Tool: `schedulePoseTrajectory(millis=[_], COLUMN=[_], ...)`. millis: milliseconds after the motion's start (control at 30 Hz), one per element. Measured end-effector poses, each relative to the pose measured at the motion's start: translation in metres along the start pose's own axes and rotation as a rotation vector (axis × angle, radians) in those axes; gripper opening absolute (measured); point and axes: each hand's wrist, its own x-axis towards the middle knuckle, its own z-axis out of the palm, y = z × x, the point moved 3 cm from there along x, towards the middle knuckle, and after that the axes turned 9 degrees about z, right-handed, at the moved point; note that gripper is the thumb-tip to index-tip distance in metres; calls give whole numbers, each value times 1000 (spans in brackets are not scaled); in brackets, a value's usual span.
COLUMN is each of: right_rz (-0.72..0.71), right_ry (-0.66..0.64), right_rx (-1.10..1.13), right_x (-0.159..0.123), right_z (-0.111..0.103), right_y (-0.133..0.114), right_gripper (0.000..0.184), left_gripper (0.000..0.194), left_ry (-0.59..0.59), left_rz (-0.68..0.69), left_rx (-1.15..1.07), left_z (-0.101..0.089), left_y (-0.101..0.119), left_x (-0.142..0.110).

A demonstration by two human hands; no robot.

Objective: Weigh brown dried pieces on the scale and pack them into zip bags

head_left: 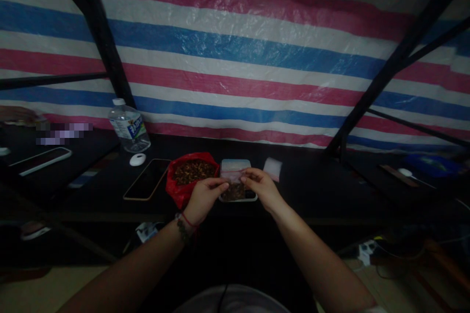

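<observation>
Both my hands pinch the top edge of a small clear zip bag (235,176) that has brown bits in its lower part. My left hand (204,198) grips its left side, fingers pressed together. My right hand (260,187) grips its right side the same way. The bag is held over a small white-edged scale or tray (253,196) on the dark table. Just left of it sits an open red plastic bag (176,188) full of the same brown bits (194,170).
A phone (147,179), a white mouse-like object (137,159) and a water bottle (128,129) lie to the left. Another phone (43,160) sits far left. A stack of small clear bags (272,168) lies to the right. A striped tarp (242,54) hangs behind, with black metal bars.
</observation>
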Motion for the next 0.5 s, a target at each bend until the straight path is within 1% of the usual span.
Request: schedulePoseTrajectory(millis=[200, 367, 433, 500], right_rz=[-40, -63, -74, -73], right_ry=[42, 80, 83, 73], right_rx=[-76, -102, -121, -145], right_x=[-2, -1, -1, -1], right_z=[-1, -6, -7, -7], right_y=[-6, -5, -5, -5], right_gripper=[21, 20, 19, 18], left_gripper=[24, 25, 30, 40], left_ry=[-73, -78, -85, -78], left_rz=[28, 8, 15, 39], left_rx=[31, -7, -72, -144], left_z=[4, 8, 9, 10], left_y=[-5, -7, -5, -2], left_x=[-3, -4, -5, -5])
